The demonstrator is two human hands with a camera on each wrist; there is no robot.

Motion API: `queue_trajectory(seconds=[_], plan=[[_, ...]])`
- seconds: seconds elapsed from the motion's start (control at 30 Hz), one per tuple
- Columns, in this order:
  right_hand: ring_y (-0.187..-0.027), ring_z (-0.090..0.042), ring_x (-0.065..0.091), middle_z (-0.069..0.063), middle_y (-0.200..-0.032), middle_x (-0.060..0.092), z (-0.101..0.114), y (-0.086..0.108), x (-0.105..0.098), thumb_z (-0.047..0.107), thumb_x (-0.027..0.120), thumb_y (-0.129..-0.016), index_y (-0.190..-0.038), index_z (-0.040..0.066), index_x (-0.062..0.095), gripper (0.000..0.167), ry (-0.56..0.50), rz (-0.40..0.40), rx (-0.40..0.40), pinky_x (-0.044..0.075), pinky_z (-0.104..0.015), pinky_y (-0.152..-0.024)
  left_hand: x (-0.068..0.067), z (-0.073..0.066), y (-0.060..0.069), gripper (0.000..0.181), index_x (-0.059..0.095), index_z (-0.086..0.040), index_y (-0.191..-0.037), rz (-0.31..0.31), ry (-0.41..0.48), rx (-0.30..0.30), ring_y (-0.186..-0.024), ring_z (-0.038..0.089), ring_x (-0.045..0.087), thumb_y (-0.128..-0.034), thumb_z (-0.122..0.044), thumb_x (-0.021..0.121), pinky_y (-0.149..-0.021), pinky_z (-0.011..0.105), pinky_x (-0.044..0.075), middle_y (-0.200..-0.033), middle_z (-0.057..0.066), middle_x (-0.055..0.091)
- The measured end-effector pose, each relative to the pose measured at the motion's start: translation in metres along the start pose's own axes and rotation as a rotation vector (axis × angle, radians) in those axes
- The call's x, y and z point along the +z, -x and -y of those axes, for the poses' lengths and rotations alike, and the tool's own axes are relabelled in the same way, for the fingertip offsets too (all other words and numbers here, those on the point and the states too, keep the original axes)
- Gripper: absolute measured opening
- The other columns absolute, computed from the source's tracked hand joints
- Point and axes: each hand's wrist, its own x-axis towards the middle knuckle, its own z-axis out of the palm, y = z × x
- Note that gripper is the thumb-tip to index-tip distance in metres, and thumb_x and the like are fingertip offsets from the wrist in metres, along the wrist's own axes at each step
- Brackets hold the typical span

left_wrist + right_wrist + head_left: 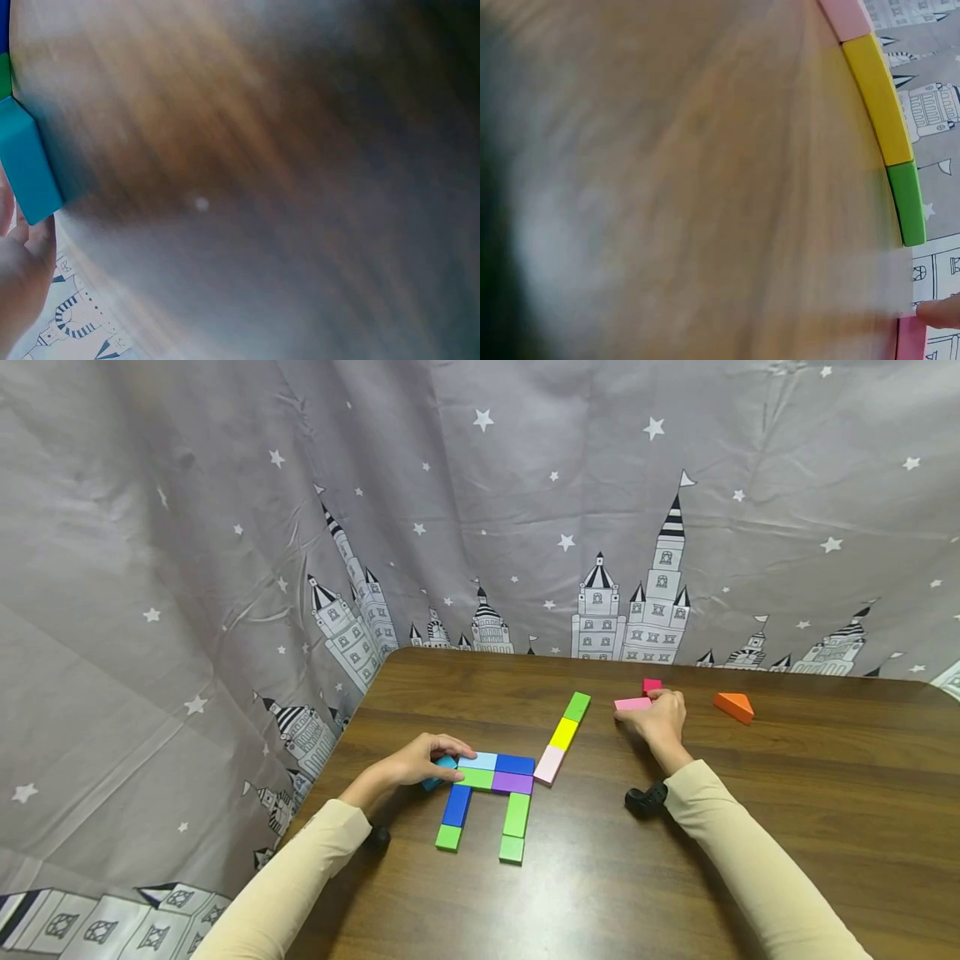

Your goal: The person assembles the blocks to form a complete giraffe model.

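In the head view, my left hand (pixel 420 762) rests at the left end of a flat block figure. Its fingers reach the light blue block (pixel 480 762) and the thumb is at the green block (pixel 477 779). Under this hand, partly hidden, lies a teal block (pixel 431 784); the left wrist view shows that teal block (pixel 31 165) with fingers beside it. At the back of the table, my right hand (pixel 658 720) pinches a pink block (pixel 633 703), whose end (pixel 911 337) shows beneath a fingertip in the right wrist view. A red block (pixel 652 684) sits just behind it.
Blue (pixel 515 765) and purple (pixel 512 783) blocks complete the figure's body, with two block legs below. A slanted row of pale pink, yellow (pixel 564 734) and green blocks touches its right end. An orange triangular block (pixel 735 706) lies right. A grey curtain (pixel 525 485) hangs behind.
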Motion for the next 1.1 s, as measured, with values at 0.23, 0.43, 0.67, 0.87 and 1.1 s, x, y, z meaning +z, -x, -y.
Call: queue_trajectory(seconds=[0.23, 0.43, 0.67, 0.87, 1.1], plan=[[-0.119, -0.048, 0.042, -0.030, -0.118, 0.048, -0.0035, 0.0022, -0.0031, 0.015, 0.090, -0.067, -0.117, -0.016, 0.058, 0.068, -0.004, -0.003, -0.004, 0.031, -0.050, -0.107, -0.0003, -0.0003, 0.0004, 0.034, 0.068, 0.004, -0.121, -0.002, 0.002, 0.005, -0.124, 0.037, 0.052, -0.0897, -0.006, 0.075, -0.104, 0.052, 0.041, -0.127, 0.019, 0.064], [-0.121, -0.049, 0.041, -0.033, -0.119, 0.052, -0.0038, 0.0011, -0.0062, 0.024, 0.091, -0.067, -0.115, -0.016, 0.059, 0.069, 0.031, 0.018, 0.025, 0.032, -0.051, -0.106, 0.0001, 0.0010, 0.0002, 0.034, 0.068, 0.004, -0.121, 0.002, -0.004, 0.008, -0.124, 0.037, 0.052, -0.0901, -0.006, 0.074, -0.104, 0.053, 0.041, -0.127, 0.019, 0.063], [-0.119, -0.049, 0.045, -0.032, -0.120, 0.059, -0.0017, -0.0016, -0.0079, 0.024, 0.090, -0.067, -0.115, -0.014, 0.063, 0.067, 0.064, 0.025, 0.035, 0.036, -0.051, -0.104, 0.0000, -0.0020, 0.0007, 0.034, 0.068, 0.004, -0.122, 0.000, 0.001, 0.001, -0.124, 0.037, 0.052, -0.0897, -0.005, 0.074, -0.104, 0.052, 0.041, -0.127, 0.019, 0.063], [-0.119, -0.047, 0.046, -0.031, -0.118, 0.058, -0.0007, -0.0021, -0.0083, 0.020, 0.090, -0.066, -0.115, -0.012, 0.064, 0.064, 0.055, 0.031, 0.037, 0.037, -0.051, -0.103, 0.0000, -0.0022, 0.0016, 0.034, 0.068, 0.006, -0.122, -0.002, 0.006, 0.004, -0.125, 0.039, 0.052, -0.0897, -0.004, 0.074, -0.104, 0.054, 0.041, -0.128, 0.021, 0.063], [-0.120, -0.047, 0.045, -0.030, -0.121, 0.058, -0.0013, -0.0022, -0.0101, 0.017, 0.089, -0.067, -0.119, -0.010, 0.065, 0.063, 0.014, 0.041, 0.058, 0.037, -0.051, -0.104, 0.0003, -0.0027, 0.0009, 0.034, 0.068, 0.004, -0.122, -0.005, -0.009, -0.003, -0.125, 0.037, 0.052, -0.0899, -0.006, 0.075, -0.104, 0.052, 0.042, -0.128, 0.019, 0.063]])
